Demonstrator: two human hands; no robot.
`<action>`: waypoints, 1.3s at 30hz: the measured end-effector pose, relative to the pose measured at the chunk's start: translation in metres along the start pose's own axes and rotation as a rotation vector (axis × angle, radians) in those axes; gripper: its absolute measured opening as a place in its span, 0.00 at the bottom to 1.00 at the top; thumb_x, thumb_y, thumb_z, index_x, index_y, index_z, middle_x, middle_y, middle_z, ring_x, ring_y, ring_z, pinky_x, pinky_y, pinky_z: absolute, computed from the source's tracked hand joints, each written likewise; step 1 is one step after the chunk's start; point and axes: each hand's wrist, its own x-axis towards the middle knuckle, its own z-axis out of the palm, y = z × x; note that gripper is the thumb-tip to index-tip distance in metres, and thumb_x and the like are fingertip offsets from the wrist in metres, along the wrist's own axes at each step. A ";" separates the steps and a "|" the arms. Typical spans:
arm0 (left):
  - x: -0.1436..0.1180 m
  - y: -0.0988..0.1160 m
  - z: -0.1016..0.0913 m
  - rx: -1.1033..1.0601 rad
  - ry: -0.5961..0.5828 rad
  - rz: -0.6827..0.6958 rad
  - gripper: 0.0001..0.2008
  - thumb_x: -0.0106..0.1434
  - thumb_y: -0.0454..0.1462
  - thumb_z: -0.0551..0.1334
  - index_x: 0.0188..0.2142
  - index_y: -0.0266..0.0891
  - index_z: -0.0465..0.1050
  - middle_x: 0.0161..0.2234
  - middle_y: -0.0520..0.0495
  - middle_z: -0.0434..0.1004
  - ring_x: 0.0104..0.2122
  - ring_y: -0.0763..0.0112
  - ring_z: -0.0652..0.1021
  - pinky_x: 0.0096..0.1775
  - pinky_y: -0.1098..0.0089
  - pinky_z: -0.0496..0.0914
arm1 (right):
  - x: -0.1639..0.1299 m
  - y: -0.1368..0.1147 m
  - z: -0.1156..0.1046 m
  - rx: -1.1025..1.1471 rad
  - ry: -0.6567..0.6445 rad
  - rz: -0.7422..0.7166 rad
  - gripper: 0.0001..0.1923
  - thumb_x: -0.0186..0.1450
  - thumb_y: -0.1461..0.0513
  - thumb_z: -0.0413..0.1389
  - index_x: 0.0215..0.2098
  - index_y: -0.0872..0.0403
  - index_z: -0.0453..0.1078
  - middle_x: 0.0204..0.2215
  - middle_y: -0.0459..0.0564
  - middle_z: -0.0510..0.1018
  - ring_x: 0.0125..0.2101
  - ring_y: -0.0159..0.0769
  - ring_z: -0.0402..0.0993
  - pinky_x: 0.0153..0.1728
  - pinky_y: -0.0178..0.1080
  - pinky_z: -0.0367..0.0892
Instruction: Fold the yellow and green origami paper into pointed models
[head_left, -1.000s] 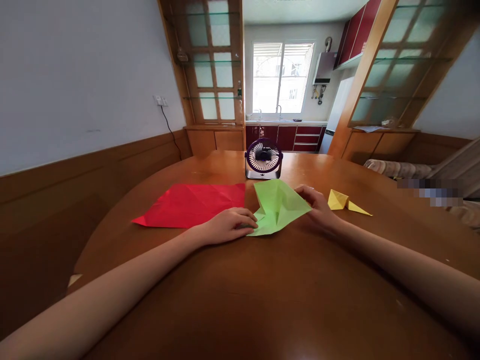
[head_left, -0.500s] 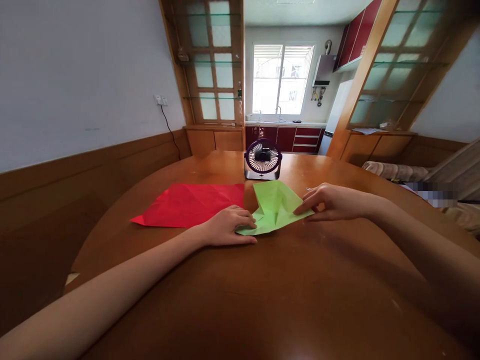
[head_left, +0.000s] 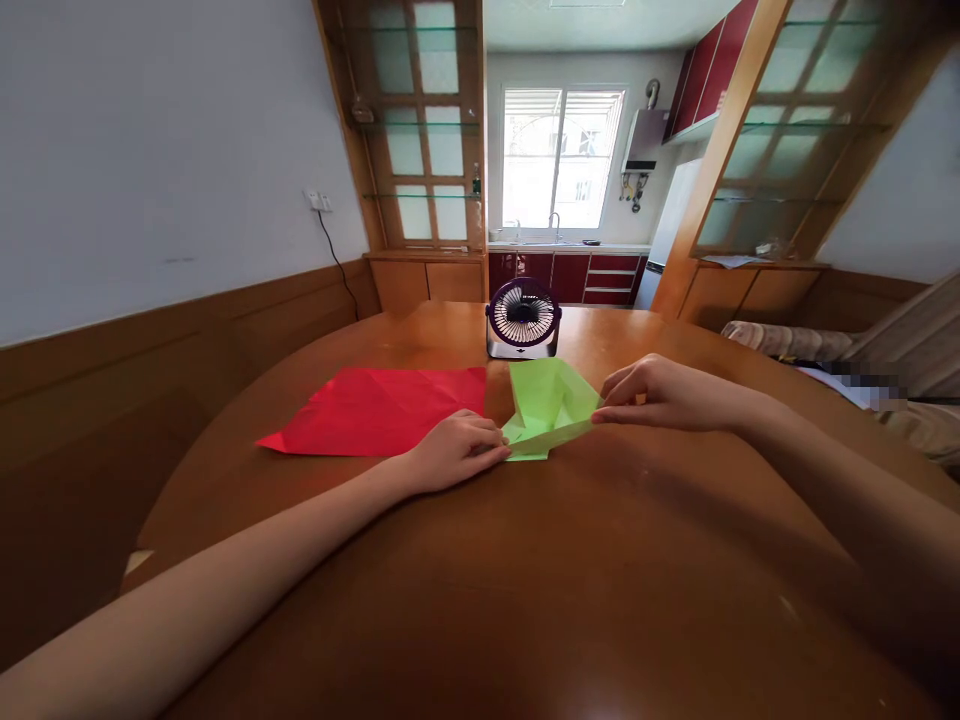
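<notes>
A partly folded sheet of green paper [head_left: 544,405] lies on the wooden table, its near edge turned up in a narrow strip. My left hand [head_left: 459,450] pinches the left end of that strip between thumb and fingers. At the other end, my right hand [head_left: 637,392] grips the paper's right corner, slightly raised off the table. To the left lies a sheet of red paper [head_left: 367,410] with crease lines and a folded left corner; my left hand covers its near right part.
A small dark purple fan [head_left: 523,318] stands on the wooden table [head_left: 480,590] just beyond the green paper. Striped cushions [head_left: 787,340] and a blurred patch are off to the right. Glass-shelved cabinets and a kitchen window are behind.
The green paper's near edge has been lifted and turned up. My left thumb has closed onto it, and my right hand has moved slightly left and up with its corner.
</notes>
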 end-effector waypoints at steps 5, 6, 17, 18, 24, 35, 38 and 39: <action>0.002 0.003 0.002 -0.025 0.059 -0.109 0.11 0.68 0.41 0.56 0.40 0.39 0.75 0.33 0.49 0.78 0.34 0.69 0.75 0.42 0.68 0.65 | 0.006 -0.009 0.007 -0.024 0.183 0.032 0.22 0.69 0.50 0.50 0.27 0.56 0.74 0.25 0.48 0.75 0.22 0.28 0.65 0.25 0.35 0.59; 0.002 0.004 0.002 -0.028 0.063 -0.145 0.11 0.68 0.41 0.57 0.41 0.39 0.75 0.33 0.49 0.78 0.33 0.69 0.74 0.40 0.69 0.65 | 0.007 -0.010 0.009 -0.015 0.224 0.038 0.21 0.69 0.50 0.51 0.28 0.56 0.74 0.25 0.48 0.75 0.23 0.29 0.66 0.25 0.35 0.59; 0.005 0.009 0.000 -0.221 0.046 -0.316 0.10 0.64 0.43 0.61 0.38 0.39 0.75 0.31 0.52 0.75 0.31 0.71 0.72 0.34 0.72 0.64 | 0.015 -0.011 0.034 0.174 0.455 -0.036 0.22 0.69 0.52 0.52 0.59 0.49 0.64 0.41 0.51 0.78 0.37 0.36 0.75 0.37 0.39 0.71; 0.005 0.009 0.001 -0.233 0.046 -0.319 0.11 0.64 0.43 0.61 0.38 0.39 0.76 0.31 0.52 0.75 0.31 0.71 0.72 0.34 0.72 0.64 | 0.015 -0.009 0.036 0.192 0.468 -0.040 0.23 0.69 0.52 0.51 0.60 0.48 0.62 0.42 0.50 0.78 0.38 0.36 0.75 0.39 0.40 0.71; 0.004 0.004 0.004 -0.336 0.051 -0.333 0.12 0.64 0.45 0.61 0.33 0.38 0.76 0.31 0.50 0.76 0.31 0.71 0.73 0.33 0.72 0.64 | 0.017 0.011 0.044 0.310 0.547 -0.038 0.24 0.68 0.53 0.54 0.61 0.46 0.60 0.47 0.52 0.75 0.43 0.39 0.73 0.43 0.43 0.71; 0.004 -0.001 0.007 -0.261 0.058 -0.218 0.10 0.63 0.44 0.63 0.34 0.41 0.80 0.35 0.49 0.77 0.37 0.69 0.75 0.42 0.69 0.67 | 0.021 0.017 0.057 0.199 0.576 0.023 0.22 0.66 0.52 0.56 0.56 0.49 0.65 0.36 0.49 0.76 0.33 0.35 0.73 0.36 0.41 0.71; 0.005 0.002 0.006 -0.189 0.068 -0.230 0.10 0.63 0.44 0.63 0.33 0.41 0.79 0.33 0.50 0.78 0.36 0.69 0.75 0.44 0.67 0.66 | 0.022 0.013 0.058 0.164 0.604 0.002 0.21 0.66 0.54 0.55 0.55 0.50 0.66 0.29 0.46 0.75 0.29 0.33 0.72 0.33 0.38 0.70; 0.005 0.004 0.006 -0.166 0.072 -0.246 0.10 0.63 0.43 0.63 0.33 0.41 0.78 0.33 0.50 0.78 0.35 0.68 0.75 0.44 0.66 0.66 | 0.022 0.011 0.058 0.160 0.606 -0.007 0.21 0.66 0.54 0.55 0.56 0.50 0.66 0.29 0.46 0.74 0.29 0.32 0.71 0.33 0.38 0.70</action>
